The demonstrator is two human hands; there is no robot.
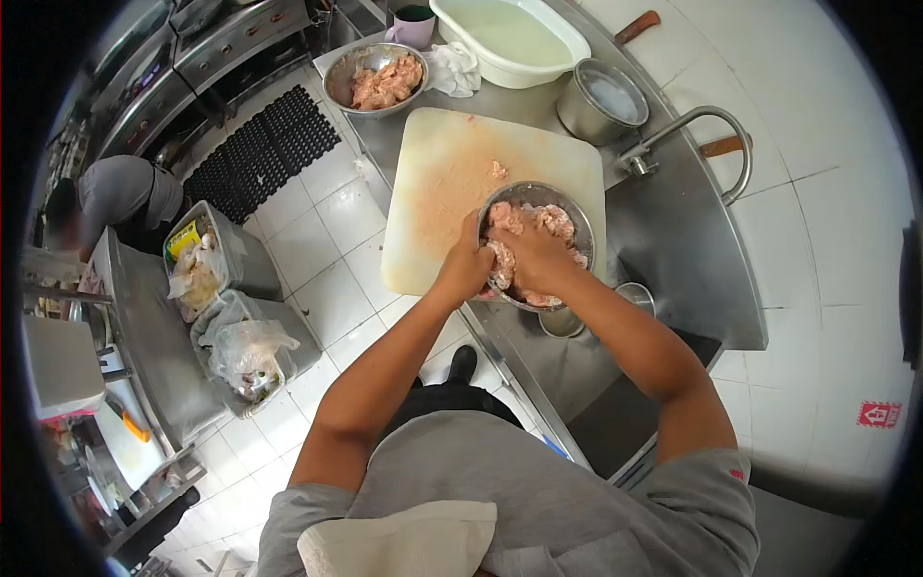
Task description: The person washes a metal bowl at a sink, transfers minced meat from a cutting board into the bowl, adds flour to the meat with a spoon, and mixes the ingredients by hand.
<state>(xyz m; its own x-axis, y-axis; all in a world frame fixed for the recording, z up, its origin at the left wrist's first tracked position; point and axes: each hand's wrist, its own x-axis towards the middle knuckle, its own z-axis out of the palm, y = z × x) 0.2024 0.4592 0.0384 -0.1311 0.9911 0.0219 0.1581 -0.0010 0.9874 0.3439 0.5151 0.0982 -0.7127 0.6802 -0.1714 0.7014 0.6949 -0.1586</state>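
Note:
A metal bowl point(588, 223) of pale pink raw meat point(555, 223) rests on the right part of a white cutting board point(433, 183). At the bowl's left rim, my left hand point(467, 258) grips the edge, its fingers partly hidden. My right hand point(535, 252) is inside the bowl, its fingers bent into the meat and mostly out of sight. A small scrap of meat point(498, 170) lies on the board above the bowl.
Behind the board stand another meat bowl point(332, 85), a white cloth point(452, 69), a white tub point(565, 69) and a metal pot point(577, 113). A faucet point(745, 144) arches over the sink at right. Another person point(130, 192) bends beside bins at far left.

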